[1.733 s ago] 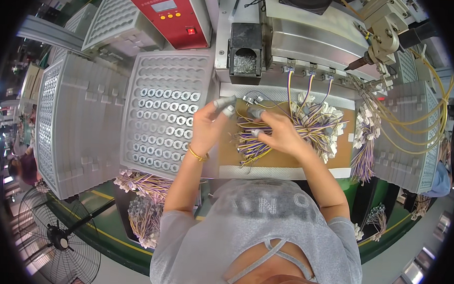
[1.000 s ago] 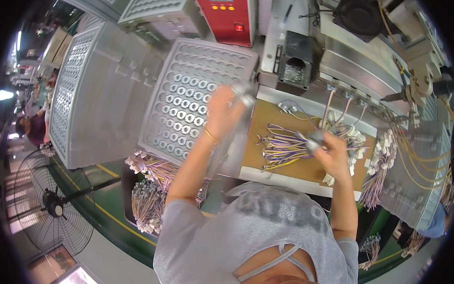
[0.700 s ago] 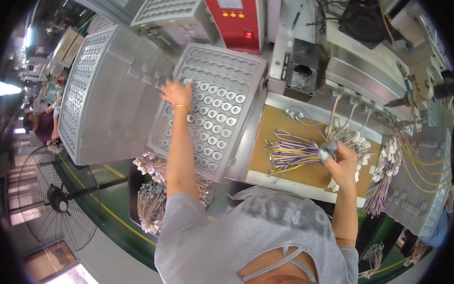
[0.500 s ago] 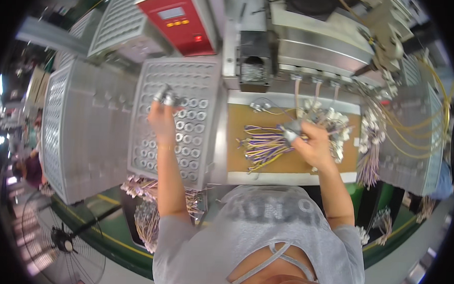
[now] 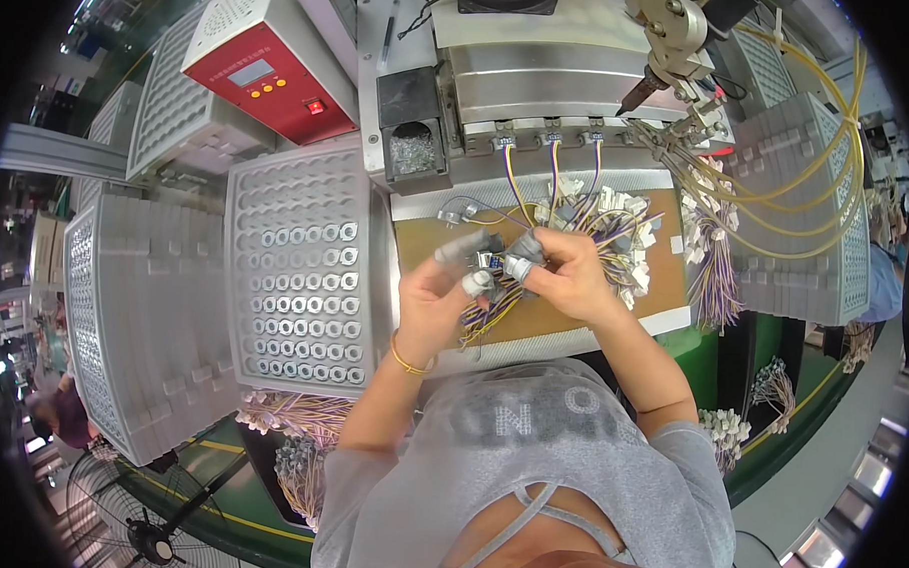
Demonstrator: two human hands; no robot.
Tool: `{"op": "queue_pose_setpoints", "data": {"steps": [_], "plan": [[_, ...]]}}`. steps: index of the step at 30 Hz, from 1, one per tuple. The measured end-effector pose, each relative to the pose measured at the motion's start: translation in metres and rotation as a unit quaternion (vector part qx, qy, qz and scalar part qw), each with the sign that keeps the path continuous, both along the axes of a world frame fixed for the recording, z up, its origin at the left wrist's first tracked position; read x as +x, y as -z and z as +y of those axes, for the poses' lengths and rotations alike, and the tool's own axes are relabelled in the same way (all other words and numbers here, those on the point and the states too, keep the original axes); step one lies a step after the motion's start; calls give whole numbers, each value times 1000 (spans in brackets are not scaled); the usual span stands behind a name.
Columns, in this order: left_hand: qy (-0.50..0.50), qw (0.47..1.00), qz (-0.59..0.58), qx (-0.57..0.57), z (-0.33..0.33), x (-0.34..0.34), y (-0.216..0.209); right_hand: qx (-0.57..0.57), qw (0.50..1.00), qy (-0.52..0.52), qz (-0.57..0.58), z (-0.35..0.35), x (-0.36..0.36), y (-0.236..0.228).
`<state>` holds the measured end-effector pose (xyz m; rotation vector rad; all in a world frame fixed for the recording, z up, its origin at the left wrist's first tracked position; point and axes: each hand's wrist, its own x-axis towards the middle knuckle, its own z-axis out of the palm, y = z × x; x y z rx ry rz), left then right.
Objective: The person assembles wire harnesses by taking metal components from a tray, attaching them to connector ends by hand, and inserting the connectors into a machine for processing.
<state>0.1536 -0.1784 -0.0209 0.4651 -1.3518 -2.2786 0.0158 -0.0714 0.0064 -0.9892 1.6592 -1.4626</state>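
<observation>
In front of my chest, my two hands are close together over the brown work board (image 5: 436,241). My left hand (image 5: 432,301), with covered fingertips, is closed round a small silver-and-blue part (image 5: 489,262). Thumb and forefinger of my right hand (image 5: 573,278) pinch together just right of that part; what they hold is hidden. Below the hands lies a bundle of yellow and purple wires (image 5: 481,323), partly covered by them. Beyond my right hand are wires with white connectors (image 5: 625,218).
At left lies a grey tray (image 5: 252,207) with rows of silver rings. Behind the board stands a metal fixture (image 5: 542,82) with three wired connectors, a nozzle (image 5: 639,95) above its right end. A red control box (image 5: 271,77), stacked trays (image 5: 153,304) and hanging wires (image 5: 716,263) surround it.
My left hand has left the tray and come right to meet the right hand. My right hand has shifted slightly left. The whole view has turned a little.
</observation>
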Motion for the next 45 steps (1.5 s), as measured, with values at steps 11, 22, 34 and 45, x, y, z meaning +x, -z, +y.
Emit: {"op": "queue_pose_setpoints", "data": {"steps": [11, 22, 34, 45], "plan": [[20, 999, 23, -29, 3, -2, -6, -17, 999, -14, -29, 3, -4, -3], [-24, 997, -47, -55, 10, -9, -9, -4, 996, 17, 86, 4, 8, -12], [-2, 975, 0, -220, 12, -16, 1, 3, 993, 23, 118, 17, -4, -16], [-31, 921, -82, -381, 15, -16, -16, 49, 986, 33, 154, 18, -7, -23]]}}
